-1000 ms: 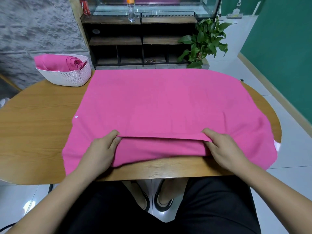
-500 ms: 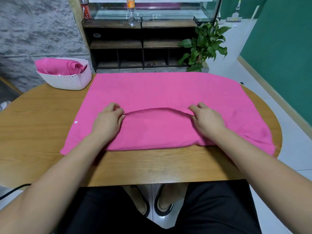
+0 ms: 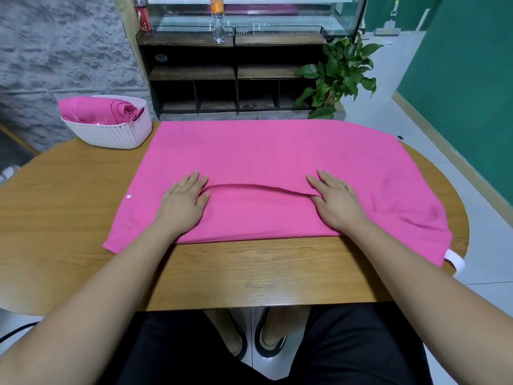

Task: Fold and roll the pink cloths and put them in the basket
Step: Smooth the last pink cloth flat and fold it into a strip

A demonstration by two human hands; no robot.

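Observation:
A large pink cloth [image 3: 266,154] lies spread over the wooden table [image 3: 69,195], its near part folded over toward the far side. The folded edge runs between my hands. My left hand [image 3: 184,202] rests flat on the fold at its left end, fingers straight. My right hand [image 3: 334,200] lies flat on the fold's right end, fingers straight too. A white woven basket [image 3: 111,133] stands at the table's far left with rolled pink cloths [image 3: 102,111] inside. The cloth's right corner with a white tag [image 3: 455,259] hangs off the table edge.
Behind the table stand a dark shelf unit [image 3: 233,76] with bottles on top and a potted green plant [image 3: 338,76]. A green wall runs along the right. Bare wood shows to the left of the cloth and along the near edge.
My hands carried the cloth's near edge away from me and laid it down as a fold. The fingers that pinched the edge now lie straight and flat on it.

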